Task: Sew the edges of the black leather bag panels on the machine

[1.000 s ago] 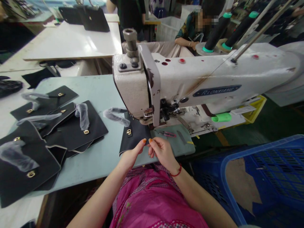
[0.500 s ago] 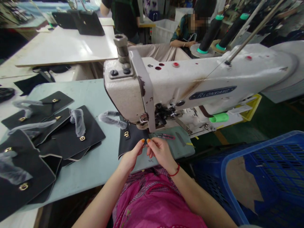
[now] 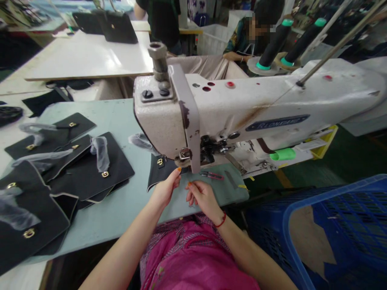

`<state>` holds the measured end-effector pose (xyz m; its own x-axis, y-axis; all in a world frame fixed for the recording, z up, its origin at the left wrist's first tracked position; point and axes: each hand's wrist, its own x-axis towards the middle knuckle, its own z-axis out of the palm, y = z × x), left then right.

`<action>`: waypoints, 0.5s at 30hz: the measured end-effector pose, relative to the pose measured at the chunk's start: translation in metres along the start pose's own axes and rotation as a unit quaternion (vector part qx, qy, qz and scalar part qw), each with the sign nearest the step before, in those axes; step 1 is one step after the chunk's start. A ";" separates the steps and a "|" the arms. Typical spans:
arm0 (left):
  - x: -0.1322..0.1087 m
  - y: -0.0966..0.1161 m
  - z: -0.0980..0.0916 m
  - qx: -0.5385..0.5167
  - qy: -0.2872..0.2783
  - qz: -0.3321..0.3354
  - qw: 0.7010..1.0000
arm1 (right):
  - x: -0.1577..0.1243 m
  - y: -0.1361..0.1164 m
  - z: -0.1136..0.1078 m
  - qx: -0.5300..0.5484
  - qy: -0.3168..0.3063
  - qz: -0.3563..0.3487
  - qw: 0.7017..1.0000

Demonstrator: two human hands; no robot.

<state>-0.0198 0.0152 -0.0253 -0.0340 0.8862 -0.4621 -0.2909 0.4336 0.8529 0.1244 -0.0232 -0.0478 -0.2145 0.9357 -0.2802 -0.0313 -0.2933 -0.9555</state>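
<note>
A black bag panel (image 3: 161,171) with a gold clasp lies under the head of the white sewing machine (image 3: 163,117). Its plastic-wrapped handle (image 3: 142,141) sticks out to the left, and part of the panel is hidden by the machine. My left hand (image 3: 167,188) is closed on the panel's near edge, thumb on top, close to the presser foot. To the right, apart from the panel, my right hand (image 3: 204,197) hovers over the table with thumb and fingers pinched together. Whatever it may hold is too small to make out. Thread snips (image 3: 212,175) with pinkish handles lie beyond it.
Several black bag pieces (image 3: 111,159) with wrapped handles overlap on the table's left. A blue plastic basket (image 3: 287,225) stands at the right, brown sheet inside. Black thread cones (image 3: 275,44) rise behind the machine. A co-worker (image 3: 238,42) sits beyond; another person (image 3: 161,26) stands farther left.
My hands, fingertips together before, have come apart. The left has moved toward the machine onto the panel's edge; the right has dropped slightly nearer me. The panel sits a little farther in.
</note>
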 end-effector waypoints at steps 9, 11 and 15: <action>0.013 0.010 0.001 -0.011 -0.008 0.016 1.000 | -0.004 0.047 0.001 -0.059 -0.017 0.055 0.997; 0.014 0.011 0.001 -0.014 -0.006 0.023 1.000 | -0.004 0.049 0.002 -0.071 -0.018 0.055 0.996; 0.017 0.013 0.002 -0.016 0.005 0.035 0.999 | -0.003 0.048 0.002 -0.091 -0.021 0.055 0.994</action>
<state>-0.0224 0.0360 -0.0214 -0.0649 0.9127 -0.4035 -0.3182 0.3643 0.8752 0.1220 -0.0400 -0.0924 -0.2467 0.8904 -0.3827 0.1712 -0.3486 -0.9215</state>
